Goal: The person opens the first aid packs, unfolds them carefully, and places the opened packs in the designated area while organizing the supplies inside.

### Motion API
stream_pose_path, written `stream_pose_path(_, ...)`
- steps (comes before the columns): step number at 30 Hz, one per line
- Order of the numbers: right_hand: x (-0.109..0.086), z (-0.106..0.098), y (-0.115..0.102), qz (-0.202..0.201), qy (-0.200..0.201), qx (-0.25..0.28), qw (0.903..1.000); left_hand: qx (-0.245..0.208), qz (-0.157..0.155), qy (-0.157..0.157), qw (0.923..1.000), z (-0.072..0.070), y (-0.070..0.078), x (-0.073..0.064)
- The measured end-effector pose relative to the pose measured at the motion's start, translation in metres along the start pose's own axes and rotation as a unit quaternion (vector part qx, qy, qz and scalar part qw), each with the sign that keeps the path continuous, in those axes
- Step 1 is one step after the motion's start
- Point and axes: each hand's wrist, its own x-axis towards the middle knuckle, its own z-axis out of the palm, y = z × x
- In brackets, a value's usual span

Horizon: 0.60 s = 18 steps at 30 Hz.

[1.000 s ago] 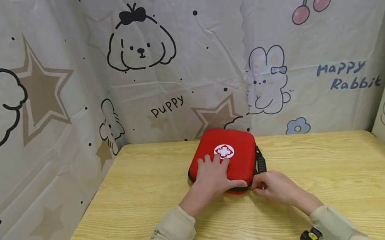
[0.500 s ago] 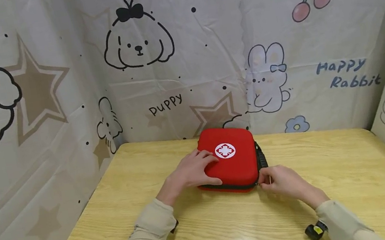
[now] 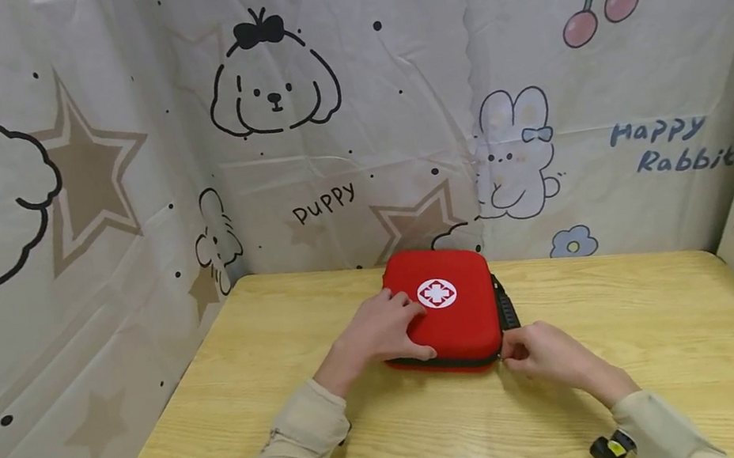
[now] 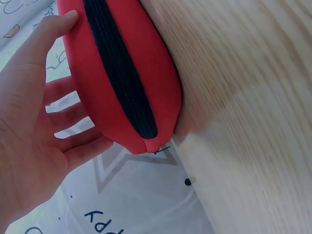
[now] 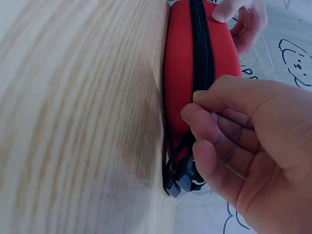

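A red first-aid case (image 3: 458, 327) with a white round emblem lies flat near the back of the table. A black zipper (image 4: 117, 68) runs around its side and looks closed along the front. My left hand (image 3: 383, 328) rests on the case's left front part, fingers spread on the lid and thumb at the front edge. At the right front corner, my right hand (image 3: 549, 355) pinches the zipper pull between thumb and forefinger; the fingertips mostly hide the pull. Just behind that hand is the black carry handle (image 3: 505, 305) on the case's right side.
The yellow wood-grain table (image 3: 645, 345) extends around the case. A printed cloth (image 3: 325, 147) with puppies, rabbits and stars hangs behind and along both sides. A small black device (image 3: 611, 450) sits at my right wrist.
My left hand has slid left from the lid's middle to the case's left front. The case has turned a little, its front now squarer to me. My right hand stays at the corner.
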Motion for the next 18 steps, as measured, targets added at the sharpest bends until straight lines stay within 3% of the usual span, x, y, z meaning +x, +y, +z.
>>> stream_pose_path(7,-0.002,-0.003,-0.001,-0.001,-0.036,0.038,0.9986,0.036,0.001,0.000,0.9994,-0.002,0.009,0.001)
stream_pose_path(18,-0.002,-0.003,-0.002,-0.010,-0.037,0.054,0.9978,0.044,-0.008,0.009,0.9990,0.000,0.013,0.001)
